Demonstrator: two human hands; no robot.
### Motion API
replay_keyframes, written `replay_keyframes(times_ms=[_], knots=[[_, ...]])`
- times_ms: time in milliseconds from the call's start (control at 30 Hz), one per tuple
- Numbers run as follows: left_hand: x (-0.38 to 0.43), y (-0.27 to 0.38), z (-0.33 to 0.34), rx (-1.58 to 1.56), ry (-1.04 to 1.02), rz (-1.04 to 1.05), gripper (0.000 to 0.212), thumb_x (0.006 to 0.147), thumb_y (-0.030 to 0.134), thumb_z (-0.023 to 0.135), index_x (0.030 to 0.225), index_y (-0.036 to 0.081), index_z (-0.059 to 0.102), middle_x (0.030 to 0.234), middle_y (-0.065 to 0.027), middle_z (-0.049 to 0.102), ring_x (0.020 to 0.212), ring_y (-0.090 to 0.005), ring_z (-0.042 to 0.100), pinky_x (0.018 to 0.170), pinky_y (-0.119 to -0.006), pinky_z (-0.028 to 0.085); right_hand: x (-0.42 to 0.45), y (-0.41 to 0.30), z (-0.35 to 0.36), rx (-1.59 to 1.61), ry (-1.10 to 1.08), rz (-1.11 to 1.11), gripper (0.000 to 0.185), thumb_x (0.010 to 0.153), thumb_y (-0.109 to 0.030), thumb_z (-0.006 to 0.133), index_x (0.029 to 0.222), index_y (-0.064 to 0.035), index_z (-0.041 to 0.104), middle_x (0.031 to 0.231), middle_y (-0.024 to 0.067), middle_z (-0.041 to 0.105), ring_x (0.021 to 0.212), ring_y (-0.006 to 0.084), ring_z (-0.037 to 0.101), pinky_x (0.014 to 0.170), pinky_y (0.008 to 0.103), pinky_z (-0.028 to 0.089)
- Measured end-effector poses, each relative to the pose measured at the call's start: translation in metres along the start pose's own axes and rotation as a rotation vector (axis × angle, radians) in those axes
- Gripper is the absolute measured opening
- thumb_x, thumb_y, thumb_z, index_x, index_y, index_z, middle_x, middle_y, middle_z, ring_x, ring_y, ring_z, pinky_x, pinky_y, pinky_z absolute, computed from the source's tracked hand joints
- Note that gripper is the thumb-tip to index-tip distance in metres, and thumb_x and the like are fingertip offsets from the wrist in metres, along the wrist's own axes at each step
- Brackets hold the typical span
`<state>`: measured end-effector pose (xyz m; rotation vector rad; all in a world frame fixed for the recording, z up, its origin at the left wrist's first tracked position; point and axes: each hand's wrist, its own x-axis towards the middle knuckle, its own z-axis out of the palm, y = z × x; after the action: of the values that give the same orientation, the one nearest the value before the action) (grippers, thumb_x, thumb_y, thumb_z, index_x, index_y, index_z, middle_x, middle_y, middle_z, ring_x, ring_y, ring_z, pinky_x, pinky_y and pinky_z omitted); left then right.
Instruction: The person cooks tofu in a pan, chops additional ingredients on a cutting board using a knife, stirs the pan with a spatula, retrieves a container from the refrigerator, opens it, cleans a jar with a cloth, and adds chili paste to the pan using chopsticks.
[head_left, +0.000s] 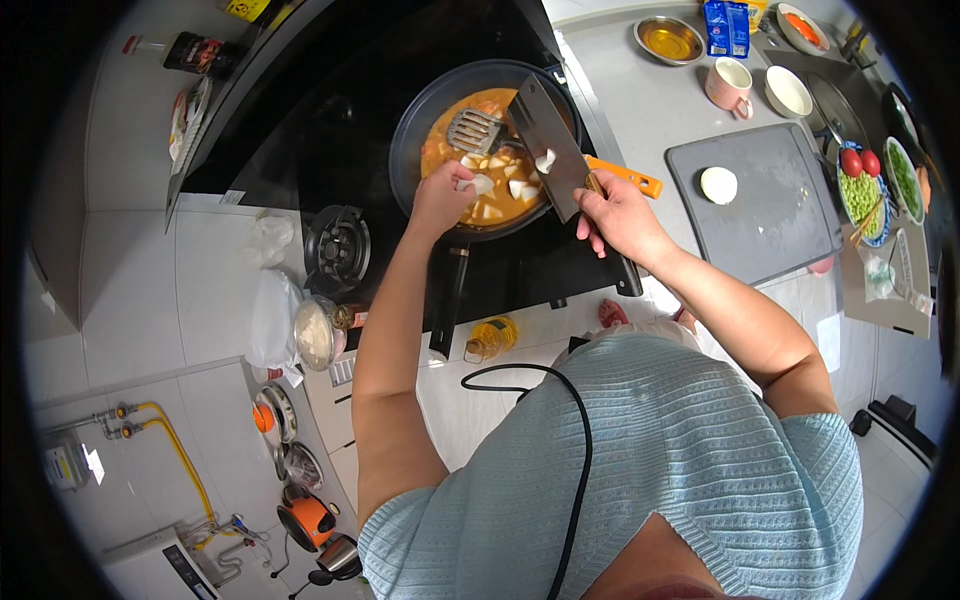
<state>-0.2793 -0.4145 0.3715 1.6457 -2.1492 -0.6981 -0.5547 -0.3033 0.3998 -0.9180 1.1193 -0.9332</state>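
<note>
My left hand (442, 196) pinches a white piece of food (475, 184) over the near left part of a dark wok (401, 161). The wok contains orange-brown soup (442, 139) with white chunks and reddish bits. My right hand (622, 217) grips a cleaver (541, 127), its wide blade tilted above the wok's right side. One white bit (546, 161) clings to the blade. A slotted turner (474, 131) rests in the soup, and its orange handle (634, 178) reaches over the rim behind my right hand. The cleaver hides part of the soup.
Right of the black cooktop (352, 135), a grey cutting board (765, 232) bears a white round piece (718, 185). Beyond are a pink mug (727, 82), a white bowl (787, 91) and a metal bowl of yellow liquid (669, 40). The wok's long handle (450, 300) points towards me.
</note>
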Motion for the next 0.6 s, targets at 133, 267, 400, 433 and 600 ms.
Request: replay_keyframes(times_ms=[133,267,400,433,600], knots=[[-0.001,0.009,0.002,-0.099,-0.062,-0.043,0.015,0.082,0.007,0.069,0.094,0.002,0.062,0.089,-0.0071,0.069,0.082,-0.0120,0.065,0.075,-0.025,0.051,0.000,0.001,-0.002,0.014,-0.001,-0.004,0.017,0.097,-0.015,0.049,0.101,0.0007,0.052,0.061,0.0076,0.058,0.041,0.0121,0.051,0.038,0.0269,0.043],[0.001,-0.001,0.010,-0.436,-0.037,-0.067,0.013,0.082,0.002,0.068,0.092,0.001,0.061,0.083,-0.0042,0.066,0.075,-0.0074,0.061,0.068,-0.021,0.049,-0.001,0.000,0.000,-0.003,-0.012,0.006,0.016,0.097,-0.015,0.049,0.100,0.0006,0.052,0.060,0.0076,0.058,0.041,0.0122,0.051,0.039,0.0270,0.043],[0.003,0.010,0.013,-0.471,-0.012,-0.095,0.013,0.083,0.001,0.067,0.094,0.001,0.060,0.082,-0.0030,0.066,0.074,-0.0061,0.060,0.068,-0.020,0.048,0.000,0.006,-0.002,0.001,-0.044,0.016,0.016,0.097,-0.015,0.049,0.099,0.0004,0.052,0.060,0.0073,0.058,0.041,0.0120,0.051,0.039,0.0270,0.043],[0.002,0.009,0.014,-0.475,0.002,-0.096,0.014,0.083,0.001,0.067,0.094,0.001,0.059,0.082,-0.0028,0.066,0.073,-0.0061,0.060,0.067,-0.020,0.048,0.000,0.006,-0.001,0.006,-0.054,0.017,0.016,0.097,-0.015,0.049,0.099,0.0004,0.052,0.060,0.0072,0.058,0.041,0.0119,0.051,0.039,0.0269,0.043],[-0.002,0.015,0.014,-0.400,-0.029,-0.124,0.015,0.084,0.000,0.067,0.096,0.003,0.060,0.087,-0.0027,0.067,0.080,-0.0068,0.062,0.071,-0.020,0.049,0.002,0.005,0.003,0.012,-0.072,0.016,0.016,0.097,-0.015,0.049,0.100,0.0004,0.052,0.060,0.0070,0.057,0.041,0.0117,0.050,0.039,0.0267,0.043]])
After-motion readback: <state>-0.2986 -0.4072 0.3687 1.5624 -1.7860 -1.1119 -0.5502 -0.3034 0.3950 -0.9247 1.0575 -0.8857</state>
